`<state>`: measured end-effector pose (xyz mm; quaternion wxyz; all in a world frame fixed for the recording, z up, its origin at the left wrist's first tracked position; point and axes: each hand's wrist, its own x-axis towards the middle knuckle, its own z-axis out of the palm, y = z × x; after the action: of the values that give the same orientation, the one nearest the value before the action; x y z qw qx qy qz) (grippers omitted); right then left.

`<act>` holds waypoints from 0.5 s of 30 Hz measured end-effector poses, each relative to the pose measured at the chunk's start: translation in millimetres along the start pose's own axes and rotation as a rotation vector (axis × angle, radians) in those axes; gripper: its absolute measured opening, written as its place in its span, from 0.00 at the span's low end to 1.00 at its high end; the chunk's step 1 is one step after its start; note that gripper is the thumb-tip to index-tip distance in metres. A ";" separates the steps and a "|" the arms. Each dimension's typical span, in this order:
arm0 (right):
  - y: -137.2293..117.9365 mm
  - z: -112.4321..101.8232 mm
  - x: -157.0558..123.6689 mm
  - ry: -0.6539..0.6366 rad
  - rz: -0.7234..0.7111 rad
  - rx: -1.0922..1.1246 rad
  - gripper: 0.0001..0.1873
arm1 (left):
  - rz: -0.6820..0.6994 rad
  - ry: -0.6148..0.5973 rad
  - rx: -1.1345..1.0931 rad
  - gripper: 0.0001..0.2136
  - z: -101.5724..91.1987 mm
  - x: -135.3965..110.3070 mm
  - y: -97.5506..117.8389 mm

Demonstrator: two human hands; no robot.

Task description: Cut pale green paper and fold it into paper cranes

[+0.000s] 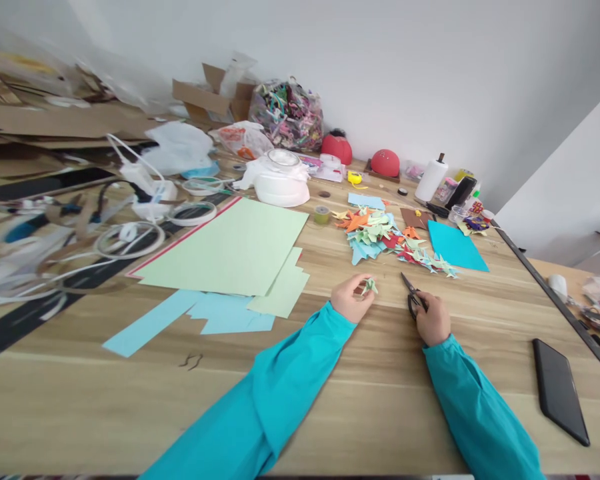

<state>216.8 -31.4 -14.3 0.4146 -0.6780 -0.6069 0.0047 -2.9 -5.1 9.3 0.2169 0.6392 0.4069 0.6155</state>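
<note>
Lying lower right on the wood-grain worktop (380,413), black rectangular phone (560,390); the teal fabric right sleeve (480,413) could bump it if the elbow swings out. Right hand (434,320), right of centre, clamped round the handles of dark metal scissors (410,289); blade gap too small to tell. Left hand (351,298), centre, fingertips pinched on small pale-green folded-paper piece (369,287); over-squeezing could crush its folds. Scissors drifting left could nick fingers or paper. Farther, upper right of centre, multicoloured folded-paper pile (373,232); a stray scissor tip could snag or scatter it.
</note>
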 end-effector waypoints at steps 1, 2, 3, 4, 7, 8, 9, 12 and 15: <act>-4.7 -0.3 -0.1 -0.012 0.030 0.063 0.14 | 0.005 0.001 0.000 0.13 0.4 0.1 -0.8; -10.4 -1.0 0.0 -0.030 0.067 0.142 0.14 | 0.013 0.006 0.001 0.13 0.9 0.2 -1.9; -16.9 -2.1 0.3 -0.054 0.105 0.246 0.15 | 0.023 0.015 0.002 0.13 1.6 0.3 -3.2; -23.8 -3.6 0.8 -0.074 0.161 0.387 0.16 | 0.032 0.024 0.003 0.13 2.3 0.5 -4.6; -43.1 -10.6 3.2 -0.169 0.375 0.911 0.20 | 0.060 0.053 -0.004 0.13 3.8 0.7 -7.6; -48.2 -13.4 4.2 -0.236 0.449 1.062 0.22 | 0.063 0.056 -0.006 0.13 3.9 0.7 -7.9; -52.3 -16.2 5.0 -0.309 0.506 1.194 0.22 | 0.060 0.052 -0.006 0.13 3.8 0.6 -7.7; -59.1 -23.9 5.8 -0.576 0.610 1.442 0.24 | 0.037 0.023 0.002 0.13 2.6 0.5 -5.8; -61.4 -29.5 2.7 -0.780 0.653 1.538 0.26 | 0.016 0.010 0.008 0.13 1.5 0.6 -3.9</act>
<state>182.2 -50.5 41.3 0.4951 -0.3039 -0.3121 0.7518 -2.5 -2.0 6.4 0.2073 0.6401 0.4055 0.6188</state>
